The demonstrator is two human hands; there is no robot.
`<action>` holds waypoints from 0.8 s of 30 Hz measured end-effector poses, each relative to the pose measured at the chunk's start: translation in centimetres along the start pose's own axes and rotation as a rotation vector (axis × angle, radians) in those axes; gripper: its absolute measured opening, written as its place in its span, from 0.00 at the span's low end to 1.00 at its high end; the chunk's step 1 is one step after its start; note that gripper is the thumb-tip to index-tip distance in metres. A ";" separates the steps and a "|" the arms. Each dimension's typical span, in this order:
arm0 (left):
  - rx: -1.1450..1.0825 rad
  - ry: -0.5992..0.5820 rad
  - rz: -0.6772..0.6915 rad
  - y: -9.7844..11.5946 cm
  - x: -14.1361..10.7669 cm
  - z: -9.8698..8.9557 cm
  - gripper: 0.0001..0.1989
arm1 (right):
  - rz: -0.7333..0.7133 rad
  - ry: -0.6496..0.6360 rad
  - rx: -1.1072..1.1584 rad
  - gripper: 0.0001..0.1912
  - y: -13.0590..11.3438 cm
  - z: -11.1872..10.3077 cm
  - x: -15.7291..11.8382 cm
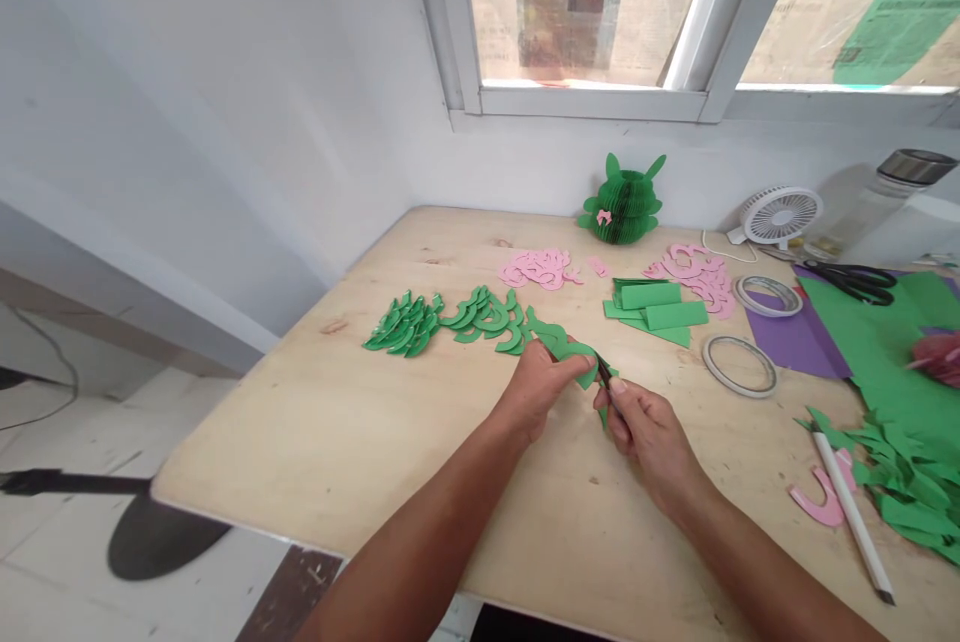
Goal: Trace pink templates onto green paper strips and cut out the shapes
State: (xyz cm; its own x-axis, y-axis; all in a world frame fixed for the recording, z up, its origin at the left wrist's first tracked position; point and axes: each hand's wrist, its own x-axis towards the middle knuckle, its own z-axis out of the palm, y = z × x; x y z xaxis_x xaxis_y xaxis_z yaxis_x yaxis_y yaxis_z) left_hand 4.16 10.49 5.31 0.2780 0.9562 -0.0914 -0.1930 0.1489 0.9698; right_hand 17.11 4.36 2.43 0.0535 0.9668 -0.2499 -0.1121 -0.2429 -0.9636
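Forearms (pixel 427 532) lead to the left hand (pixel 538 382), pinching green paper (pixel 571 346) above the table (pixel 375 442), and right hand (pixel 649 427), gripping scissors (pixel 603 371); cut green curves (pixel 489 314) lie piled, folded strips (pixel 675 315) apparently uncut.

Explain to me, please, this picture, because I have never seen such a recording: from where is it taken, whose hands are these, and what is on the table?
There is no machine here, only a person's two bare hands. The single picture comes from a camera worn on that person's head, looking forward and down. The left hand holds a green paper piece. The right hand holds what look like dark scissors, partly hidden by the fingers, at that paper. On the wooden table lie green curved cutouts, pink cutouts, folded green strips, green scraps and a white pen. Near the wall stand a green paper figure and a small fan.
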 end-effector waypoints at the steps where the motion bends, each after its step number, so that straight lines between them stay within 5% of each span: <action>1: 0.010 -0.005 0.002 0.0 0.1 -0.1 0.07 | -0.001 -0.002 -0.003 0.26 0.0 0.0 0.0; 24: 0.067 -0.171 0.011 0.6 0.3 -0.9 0.05 | 0.009 -0.028 -0.026 0.27 -0.4 0.2 -0.2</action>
State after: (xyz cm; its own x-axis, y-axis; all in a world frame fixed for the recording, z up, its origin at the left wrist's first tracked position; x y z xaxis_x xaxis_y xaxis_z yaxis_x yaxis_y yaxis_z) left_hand 3.29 11.14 5.67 0.4329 0.9002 -0.0467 -0.1358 0.1163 0.9839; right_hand 16.98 4.31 2.89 0.0252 0.9662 -0.2565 -0.0867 -0.2535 -0.9634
